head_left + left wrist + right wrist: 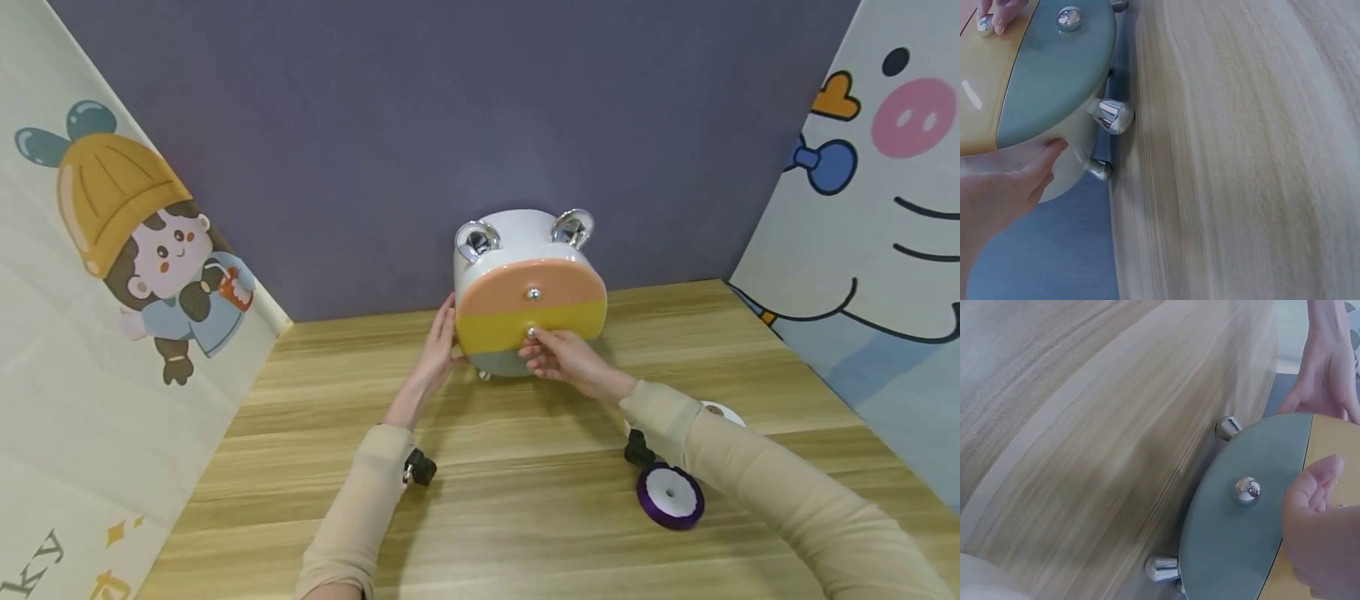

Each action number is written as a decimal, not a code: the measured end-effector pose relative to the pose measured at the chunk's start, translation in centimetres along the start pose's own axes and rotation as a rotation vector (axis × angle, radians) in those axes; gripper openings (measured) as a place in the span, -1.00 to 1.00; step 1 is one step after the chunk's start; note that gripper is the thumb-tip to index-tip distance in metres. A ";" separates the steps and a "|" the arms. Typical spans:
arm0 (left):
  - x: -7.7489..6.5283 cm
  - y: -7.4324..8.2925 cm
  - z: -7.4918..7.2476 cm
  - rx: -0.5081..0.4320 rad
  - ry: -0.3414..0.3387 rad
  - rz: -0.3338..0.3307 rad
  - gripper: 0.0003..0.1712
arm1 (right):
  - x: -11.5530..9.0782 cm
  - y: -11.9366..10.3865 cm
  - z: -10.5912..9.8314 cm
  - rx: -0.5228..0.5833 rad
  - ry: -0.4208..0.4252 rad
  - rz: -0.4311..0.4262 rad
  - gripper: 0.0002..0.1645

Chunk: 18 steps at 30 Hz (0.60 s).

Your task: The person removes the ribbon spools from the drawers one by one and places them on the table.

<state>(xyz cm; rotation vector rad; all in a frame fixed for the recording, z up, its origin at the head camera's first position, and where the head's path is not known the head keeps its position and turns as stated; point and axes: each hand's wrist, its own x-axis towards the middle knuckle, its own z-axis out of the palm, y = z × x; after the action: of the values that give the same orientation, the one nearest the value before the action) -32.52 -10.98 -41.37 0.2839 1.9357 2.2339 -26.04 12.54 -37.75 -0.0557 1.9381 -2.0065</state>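
A small white drawer cabinet point(525, 232) stands at the back of the table, with silver ears on top and short silver feet. Its front has an orange drawer point(487, 293), a yellow drawer point(487, 329) and a grey-green drawer point(1060, 69), all flush with the body. My left hand point(437, 348) rests along the cabinet's left side, its fingers extended. With thumb and fingers, my right hand point(567, 360) pinches the silver knob point(985, 26) of the yellow drawer. Below it, the grey-green drawer's knob point(1247, 489) is untouched.
A purple-rimmed spool point(671, 493) with a white centre lies on the wooden table point(510, 508), near the right forearm. Behind that sleeve, a white round object point(726, 412) is mostly hidden. A dark wall point(390, 150) rises behind the cabinet.
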 end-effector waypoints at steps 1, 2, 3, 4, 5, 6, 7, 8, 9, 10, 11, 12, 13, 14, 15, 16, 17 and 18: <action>0.0 0.0 0.0 0.003 -0.002 0.001 -0.38 | 0.0 0.0 0.0 -0.004 -0.001 0.001 -0.48; -0.1 -0.1 0.1 0.006 -0.002 0.001 -0.38 | 0.0 0.0 -0.1 -0.010 -0.001 0.004 -0.47; -0.1 -0.1 0.1 0.007 -0.006 0.003 -0.38 | 0.0 0.1 -0.2 -0.011 -0.004 0.006 -0.47; -0.1 -0.1 0.1 0.007 -0.008 0.005 -0.38 | -0.1 0.2 -0.3 -0.013 -0.005 0.010 -0.46; -0.1 -0.2 0.1 0.006 -0.010 0.005 -0.37 | -0.1 0.3 -0.4 -0.013 -0.008 0.016 -0.44; -0.1 -0.2 0.1 0.005 -0.012 0.006 -0.37 | -0.1 0.5 -0.5 -0.010 -0.010 0.026 -0.43; -0.1 -0.2 0.0 0.005 -0.015 0.008 -0.37 | -0.2 0.7 -0.6 -0.010 -0.010 0.037 -0.43; -0.1 -0.2 0.0 0.005 -0.017 0.009 -0.36 | -0.3 0.9 -0.7 -0.009 -0.011 0.050 -0.43; -0.1 -0.2 -0.1 0.003 -0.015 0.009 -0.36 | -0.3 1.1 -0.9 -0.006 -0.011 0.067 -0.44; -0.1 -0.1 -0.1 0.000 -0.010 0.005 -0.37 | -0.4 1.4 -1.0 -0.005 -0.006 0.086 -0.45; -0.1 -0.1 -0.1 -0.002 -0.004 0.002 -0.38 | -0.6 1.6 -1.0 -0.004 -0.004 0.104 -0.47; 0.0 0.0 -0.2 -0.003 0.001 0.002 -0.38 | -0.7 1.8 -1.1 -0.001 0.001 0.123 -0.49; 0.0 0.1 -0.2 -0.004 0.005 0.001 -0.39 | -0.8 2.1 -1.2 -0.001 0.002 0.140 -0.50; 0.1 0.2 -0.3 -0.007 0.009 -0.001 -0.39 | -0.9 2.3 -1.2 0.000 0.003 0.156 -0.51; 0.2 0.3 -0.3 -0.008 0.013 -0.003 -0.39 | -1.0 2.5 -1.1 0.005 0.004 0.174 -0.52; 0.3 0.4 -0.3 -0.004 0.014 -0.002 -0.39 | -1.0 2.7 -1.1 0.006 0.007 0.190 -0.52; 0.3 0.5 -0.4 0.006 0.017 0.001 -0.38 | -1.1 2.9 -1.0 0.008 0.007 0.205 -0.51; 0.4 0.6 -0.4 0.011 0.016 0.005 -0.38 | -1.1 3.1 -0.9 0.008 0.009 0.219 -0.51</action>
<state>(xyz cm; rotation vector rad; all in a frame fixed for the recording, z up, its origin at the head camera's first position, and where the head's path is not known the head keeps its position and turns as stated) -32.97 -11.38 -40.79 0.2736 1.9581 2.2366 -24.59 13.67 -40.62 0.1614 1.8533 -1.8734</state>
